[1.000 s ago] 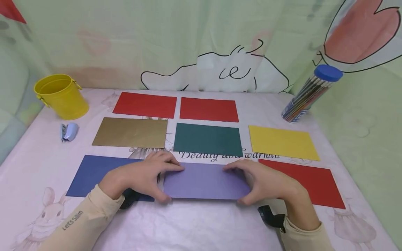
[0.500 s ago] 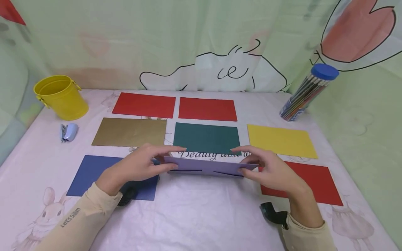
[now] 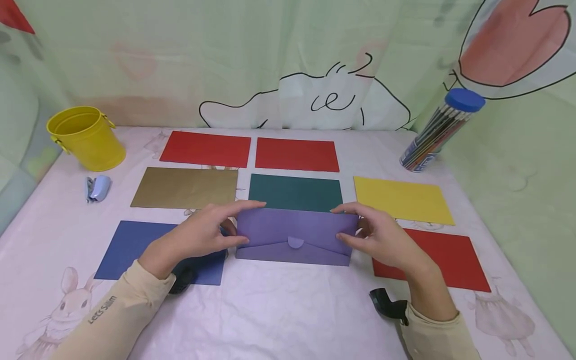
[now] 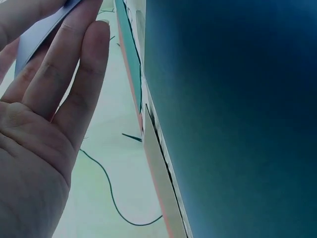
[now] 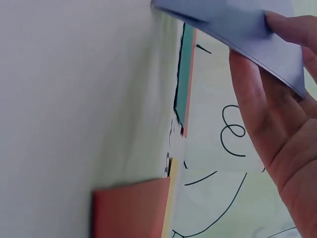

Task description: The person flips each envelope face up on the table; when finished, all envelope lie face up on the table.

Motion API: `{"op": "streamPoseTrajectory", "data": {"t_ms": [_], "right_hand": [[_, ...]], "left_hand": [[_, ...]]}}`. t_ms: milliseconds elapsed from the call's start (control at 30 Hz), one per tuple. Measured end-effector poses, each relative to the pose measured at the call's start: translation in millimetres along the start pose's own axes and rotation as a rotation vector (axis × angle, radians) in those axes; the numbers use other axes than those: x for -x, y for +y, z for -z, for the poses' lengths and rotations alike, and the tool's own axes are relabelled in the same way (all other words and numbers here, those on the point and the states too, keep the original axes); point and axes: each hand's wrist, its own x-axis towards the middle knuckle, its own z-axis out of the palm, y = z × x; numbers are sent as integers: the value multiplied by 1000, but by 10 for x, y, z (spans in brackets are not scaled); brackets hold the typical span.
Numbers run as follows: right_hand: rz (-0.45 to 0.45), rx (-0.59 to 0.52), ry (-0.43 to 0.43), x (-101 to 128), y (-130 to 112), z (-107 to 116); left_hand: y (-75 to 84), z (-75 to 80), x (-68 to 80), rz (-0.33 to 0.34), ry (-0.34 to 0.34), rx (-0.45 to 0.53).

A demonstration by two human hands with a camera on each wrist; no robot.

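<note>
Purple envelope [image 3: 294,236] held by 2 hands above table [image 3: 279,320], in front of green envelope [image 3: 294,192]. Long axis runs left-right; flap side faces person, flap tip points down. Left hand [image 3: 202,232] pinches left end, right hand [image 3: 378,235] pinches right end, fingers clamped on edges.

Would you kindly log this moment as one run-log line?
left hand: holds purple envelope left end | right hand: holds right end | envelope: raised off table, flap side toward camera
</note>
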Motion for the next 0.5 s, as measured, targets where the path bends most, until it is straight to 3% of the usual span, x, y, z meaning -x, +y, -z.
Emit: {"op": "streamPoseTrajectory", "data": {"t_ms": [200,500], "right_hand": [[-47,-7,-37,-14,15,-25],[-86,98,-52,-16,32,-43]], "left_hand": [[9,-17,-5,71,-37,-2],[-17,-34,1,97,-51,-113]]}}
